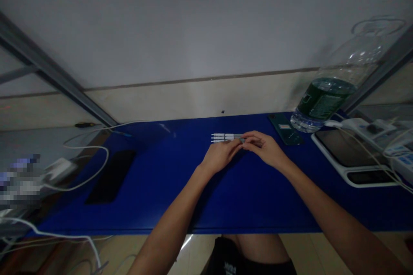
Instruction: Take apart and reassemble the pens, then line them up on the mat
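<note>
My left hand (220, 156) and my right hand (265, 147) meet over the far middle of a blue table (161, 189). Together they pinch a small bundle of thin white pens or sticks (226, 137) that points left and lies flat just above the surface. The fingertips of both hands close on the right end of the bundle. What the sticks are exactly is too small to tell.
A black phone (111, 176) lies at the left, with white cables (87, 154) and a charger beside it. At the right stand a large water bottle (325, 99), a dark remote-like device (287, 129), a white scale (351, 154) and a power strip (380, 131).
</note>
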The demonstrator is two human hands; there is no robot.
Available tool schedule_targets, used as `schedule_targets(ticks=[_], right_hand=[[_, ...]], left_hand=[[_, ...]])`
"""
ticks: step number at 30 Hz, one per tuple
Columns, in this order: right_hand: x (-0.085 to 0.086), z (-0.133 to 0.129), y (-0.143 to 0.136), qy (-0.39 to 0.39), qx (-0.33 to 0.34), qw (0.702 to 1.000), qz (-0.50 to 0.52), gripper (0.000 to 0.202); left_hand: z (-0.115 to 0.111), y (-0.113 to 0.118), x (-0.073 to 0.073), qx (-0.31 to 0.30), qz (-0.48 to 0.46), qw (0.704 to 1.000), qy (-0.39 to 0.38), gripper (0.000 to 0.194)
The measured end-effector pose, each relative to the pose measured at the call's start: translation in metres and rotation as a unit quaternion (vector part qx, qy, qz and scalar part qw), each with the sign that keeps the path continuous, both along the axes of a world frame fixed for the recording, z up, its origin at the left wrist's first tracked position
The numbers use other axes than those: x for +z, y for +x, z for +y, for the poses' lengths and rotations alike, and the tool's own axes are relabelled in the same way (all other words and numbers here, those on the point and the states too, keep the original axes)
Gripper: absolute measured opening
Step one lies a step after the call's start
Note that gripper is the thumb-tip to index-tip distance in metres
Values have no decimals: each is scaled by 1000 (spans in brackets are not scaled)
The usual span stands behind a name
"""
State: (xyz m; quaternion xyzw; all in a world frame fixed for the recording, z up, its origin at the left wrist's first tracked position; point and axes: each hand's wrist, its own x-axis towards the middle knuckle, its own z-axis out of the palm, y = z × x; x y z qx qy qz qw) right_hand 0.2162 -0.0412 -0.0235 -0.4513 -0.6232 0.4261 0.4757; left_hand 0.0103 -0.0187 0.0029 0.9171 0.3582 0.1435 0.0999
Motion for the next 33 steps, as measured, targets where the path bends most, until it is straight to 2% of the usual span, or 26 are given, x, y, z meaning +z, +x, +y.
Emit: schedule_targets(ticks=[4,6,8,11,14,17,19,21,24,33], right_hand=[[2,5,15,40,-79,989,-116,27],[1,7,26,84,-111,959,-248,36],[-2,9,36,121,-93,927,-342,36],[-8,10,45,118,-51,910,-394,29],[-13,12,48,103,-8,907,-408,26],[-11,14,47,102,29,917,-384,18],[-8,14,46,108,15,929,-355,15],[-3,13,46,113,-27,938,-327,15],[2,11,46,121,-74,940,-309,17],[14,5,44,157,-60,939,-300,20]], left_hand=[[4,-3,1,53,11,998,10,38],[5,-3,1,67,15,998,15,37],[6,-4,1,71,12,997,20,36],[6,-4,1,70,12,997,21,37],[6,-4,1,68,18,997,19,38],[6,-4,2,68,26,997,21,38],[6,-4,2,69,35,997,20,38],[6,-4,3,72,45,996,17,39],[5,-4,5,75,56,995,15,40],[5,-5,5,71,57,996,14,42]])
